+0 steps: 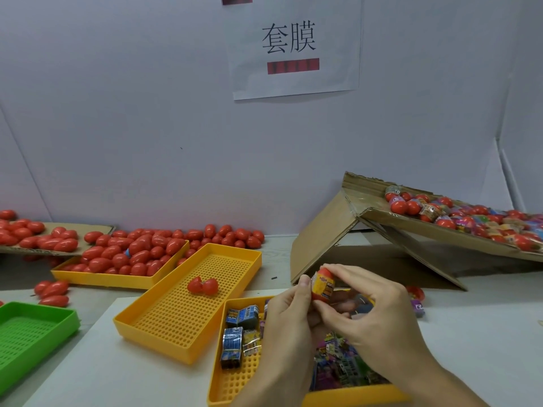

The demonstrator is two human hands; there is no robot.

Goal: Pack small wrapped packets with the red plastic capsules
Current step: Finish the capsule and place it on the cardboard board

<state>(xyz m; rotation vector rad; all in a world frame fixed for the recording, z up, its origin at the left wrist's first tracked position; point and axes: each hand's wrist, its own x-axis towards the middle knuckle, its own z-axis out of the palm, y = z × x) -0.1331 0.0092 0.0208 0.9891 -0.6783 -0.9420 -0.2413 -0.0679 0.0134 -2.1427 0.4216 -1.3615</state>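
A red capsule [322, 285] with a printed yellow sleeve round it is held up between both hands above the near yellow tray [232, 386]. My left hand [289, 321] pinches its lower left side. My right hand [373, 315] grips it from the right with thumb and fingertips. Small wrapped packets [239, 333] lie in that tray under the hands, partly hidden. An open red capsule [202, 285] lies in the middle yellow tray [176, 324].
A far yellow tray [117, 279] and the table behind it hold several red capsules [138, 251]. A tilted cardboard flap [440, 236] at right carries sleeved capsules [458, 217]. A green tray [32, 333] stands at left. Another capsule [415, 292] lies right of the hands.
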